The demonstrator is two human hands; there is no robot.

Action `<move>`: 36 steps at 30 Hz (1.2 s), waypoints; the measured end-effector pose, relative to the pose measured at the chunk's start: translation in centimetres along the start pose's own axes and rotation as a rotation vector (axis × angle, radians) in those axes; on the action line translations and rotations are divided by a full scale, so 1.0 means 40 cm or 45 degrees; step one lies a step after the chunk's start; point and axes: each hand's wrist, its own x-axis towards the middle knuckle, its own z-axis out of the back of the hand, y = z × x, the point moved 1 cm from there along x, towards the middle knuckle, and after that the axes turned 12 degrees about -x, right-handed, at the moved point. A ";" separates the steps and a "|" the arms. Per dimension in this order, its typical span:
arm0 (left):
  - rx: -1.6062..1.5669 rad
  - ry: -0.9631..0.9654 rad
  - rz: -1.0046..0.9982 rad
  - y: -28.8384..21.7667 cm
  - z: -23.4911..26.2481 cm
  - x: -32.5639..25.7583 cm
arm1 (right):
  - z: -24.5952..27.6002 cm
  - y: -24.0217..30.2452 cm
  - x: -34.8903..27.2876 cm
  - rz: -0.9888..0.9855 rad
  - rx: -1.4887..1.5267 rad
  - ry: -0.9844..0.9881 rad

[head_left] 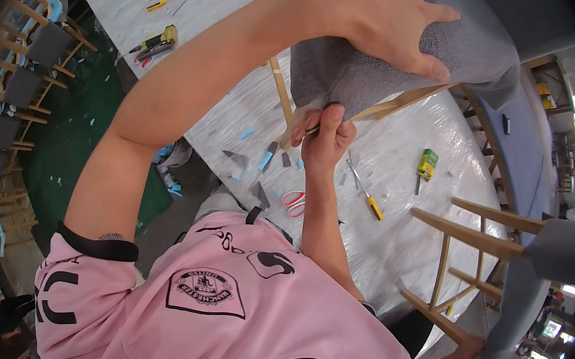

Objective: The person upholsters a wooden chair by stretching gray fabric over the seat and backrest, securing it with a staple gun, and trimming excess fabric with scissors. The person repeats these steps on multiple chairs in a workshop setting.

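White plastic sheet covers the big bench [394,243] in this workshop, and many wooden chair frames stand in rows at the far left side on the green floor. On the bench sits a chair seat [387,70] wrapped in grey fabric, with its light wooden frame showing under the cloth. The person's left hand [379,15] lies flat and open on top of the grey fabric, fingers spread and pressing down on it. The right hand [325,137] is just below the left one, closed in a pinch on the lower edge of the same fabric, where it meets the wooden frame. Below the right hand, near the forearm, a pair of scissors [293,202] with red-and-white handles lies on the bench, and small grey and blue scraps [261,158] are scattered beside it. To the right of the right hand there is a screwdriver [366,193] with a yellow handle, and further right a small green-and-yellow box [428,163]. Far to the left of both hands, on another covered bench, a yellow-and-black power tool [155,43] rests. At the lower right, another wooden chair frame [466,273] with a grey seat stands, and another person's hand [468,349] holds its leg.
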 end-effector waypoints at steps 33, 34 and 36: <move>-2.073 -0.480 0.545 0.111 -0.352 -0.338 | 0.018 -0.011 0.001 -0.030 -0.117 0.000; -2.070 -0.558 0.549 0.105 -0.365 -0.333 | 0.020 -0.013 0.001 -0.024 -0.126 0.001; -2.060 -0.616 0.547 0.102 -0.376 -0.331 | 0.020 -0.007 0.002 -0.017 -0.171 -0.008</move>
